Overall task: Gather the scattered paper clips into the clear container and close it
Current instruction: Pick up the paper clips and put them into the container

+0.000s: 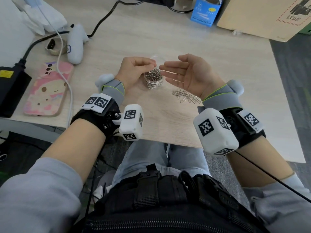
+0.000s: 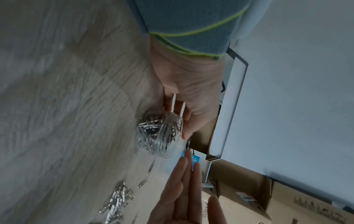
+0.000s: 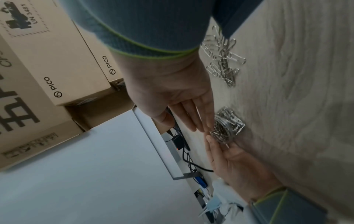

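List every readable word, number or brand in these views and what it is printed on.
"UN 3481": cardboard box, also read from the right wrist.
"PICO": two boxes in the right wrist view.
Blue carton: print too small to read.
Black adapter: yellow label unreadable.
Wrist markers: codes only.

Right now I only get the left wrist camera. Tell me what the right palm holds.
Observer: Nothing. The head view shows the right hand open, its palm bare, beside the container.
Operator: Name what lies on the desk left of the left hand.
Observer: A pink phone lies flat on the desk, apart from the left hand.
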A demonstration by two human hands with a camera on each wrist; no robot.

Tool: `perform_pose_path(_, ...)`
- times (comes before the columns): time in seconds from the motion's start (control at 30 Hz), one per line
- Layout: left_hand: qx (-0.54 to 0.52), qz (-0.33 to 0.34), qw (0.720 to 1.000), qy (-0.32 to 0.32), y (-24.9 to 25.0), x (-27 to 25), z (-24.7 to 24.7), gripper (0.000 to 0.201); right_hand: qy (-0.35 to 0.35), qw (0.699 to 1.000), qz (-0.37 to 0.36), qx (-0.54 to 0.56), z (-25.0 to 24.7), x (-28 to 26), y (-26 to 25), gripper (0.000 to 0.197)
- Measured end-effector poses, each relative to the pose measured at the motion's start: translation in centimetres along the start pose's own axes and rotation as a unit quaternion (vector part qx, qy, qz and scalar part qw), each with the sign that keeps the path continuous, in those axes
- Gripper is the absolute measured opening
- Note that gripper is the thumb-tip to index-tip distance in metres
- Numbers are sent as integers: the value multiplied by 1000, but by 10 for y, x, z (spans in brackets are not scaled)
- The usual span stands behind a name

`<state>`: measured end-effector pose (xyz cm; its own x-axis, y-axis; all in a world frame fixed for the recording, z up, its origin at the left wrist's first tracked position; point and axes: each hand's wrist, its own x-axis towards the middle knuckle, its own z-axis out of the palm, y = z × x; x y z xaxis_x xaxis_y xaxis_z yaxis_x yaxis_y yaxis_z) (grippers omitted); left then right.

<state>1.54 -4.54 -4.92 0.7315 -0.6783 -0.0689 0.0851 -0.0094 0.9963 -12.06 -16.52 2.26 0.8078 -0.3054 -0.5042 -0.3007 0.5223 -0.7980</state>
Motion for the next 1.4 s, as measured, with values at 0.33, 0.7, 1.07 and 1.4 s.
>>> perform_pose_path(0.33,189,50,981,2,7,-2,6,17,32,989,-52,-136,6,10,18,25)
perform_pose_path(0.7,211,68,975,-22,25,-2,12,22,233,938,-186,-175,-28,11,30,18)
perform_pose_path(1.07,331,90,928,-147,50,6,74,32,306,893,-185,-274,-72,10,34,33)
perform_pose_path(1.4,630,-27,715,-300,18,-3,116,54,245,894,-204,-314,-82,-9,54,30)
